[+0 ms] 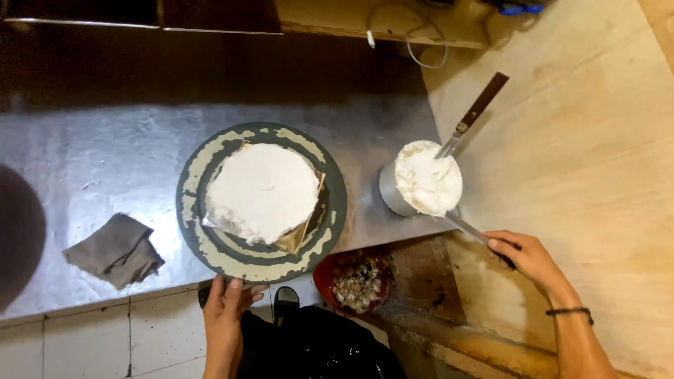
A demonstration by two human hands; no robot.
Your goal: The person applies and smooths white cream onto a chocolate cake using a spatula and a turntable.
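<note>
Two hands busy: our left hand rests spread on the round grey turntable, while our right hand pinches a long metal spatula at the white cream tin.

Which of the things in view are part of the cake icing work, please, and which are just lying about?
In use: left hand on turntable; iced cake; gold cake board; cream pot; right hand holding metal spatula.

Lying about: wooden-handled spatula resting in the pot; grey cloth; red bowl; white cable.
</note>
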